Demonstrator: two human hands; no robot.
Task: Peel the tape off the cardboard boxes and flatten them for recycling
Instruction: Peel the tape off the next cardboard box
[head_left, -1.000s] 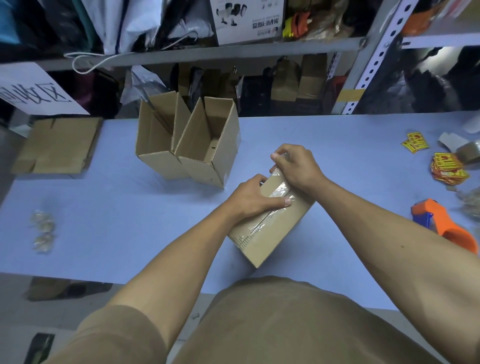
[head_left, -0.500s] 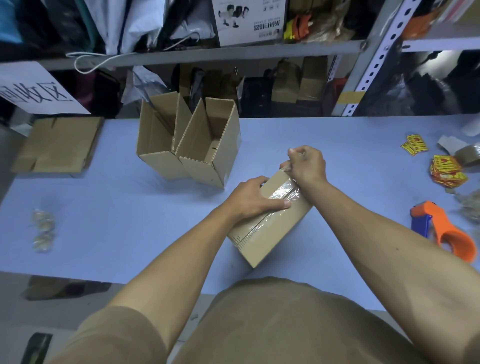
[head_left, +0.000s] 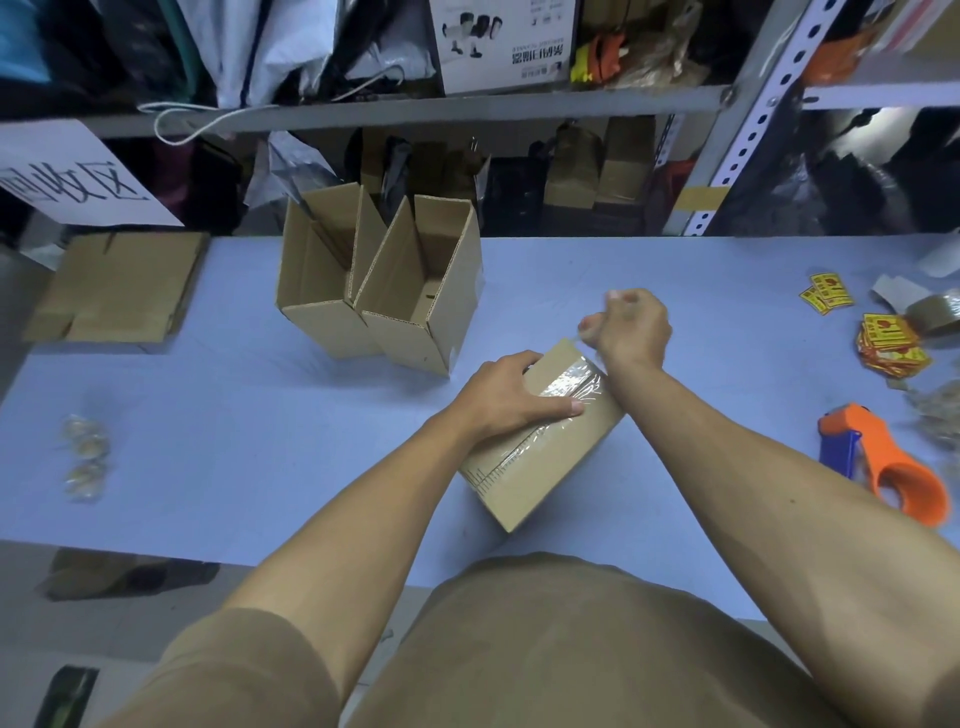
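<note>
Cardboard box (head_left: 540, 457) pinned flat under left hand (head_left: 511, 397), fingers extended. Right hand (head_left: 631, 330), at its 1 o'clock, pinches clear tape (head_left: 571, 382).

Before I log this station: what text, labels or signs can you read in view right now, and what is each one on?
"回收区", large black characters, upside down to the camera: white paper sign on the left shelf.
Line of Chinese characters, also upside down: white product box on the top shelf; too small to read.
Yellow and red stickers at the table's right: print too small.
Ruler-like marks on the taped box: no readable numbers.
</note>
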